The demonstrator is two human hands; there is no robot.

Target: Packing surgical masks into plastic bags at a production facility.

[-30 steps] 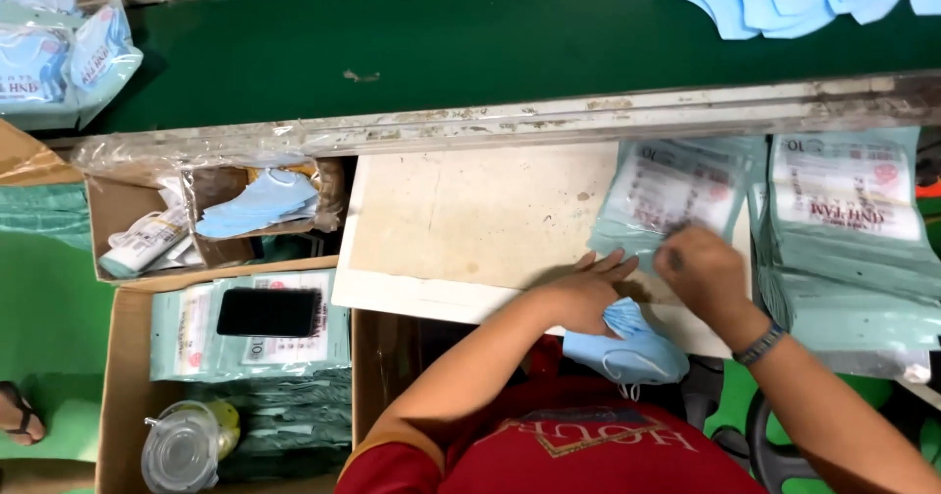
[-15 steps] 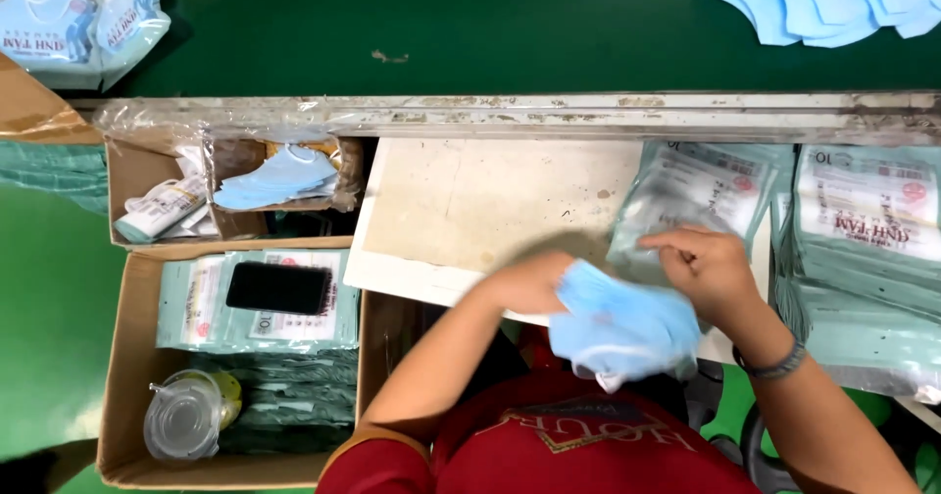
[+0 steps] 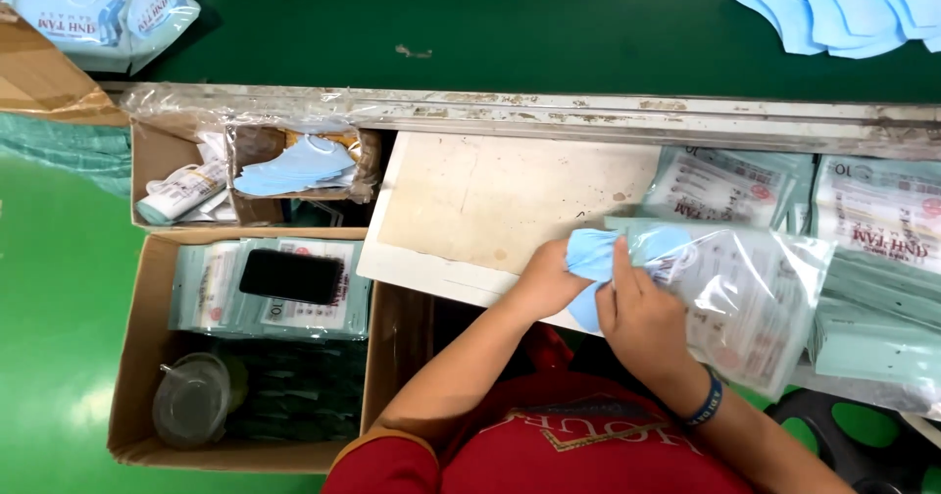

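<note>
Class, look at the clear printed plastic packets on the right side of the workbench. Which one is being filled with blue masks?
The packet at the hands: its mouth is open and the blue masks are entering it. The packets behind lie flat in stacks, untouched.

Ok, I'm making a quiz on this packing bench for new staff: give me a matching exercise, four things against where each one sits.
Things:
1. black phone
2. clear plastic cup
3. loose blue masks
4. blue mask bundle

Places:
A. on the green belt, top right
B. between both hands, at the mouth of a clear bag
C. lying on packets in the cardboard box
D. bottom left corner of the cardboard box

Pairs: 1-C, 2-D, 3-A, 4-B
</note>
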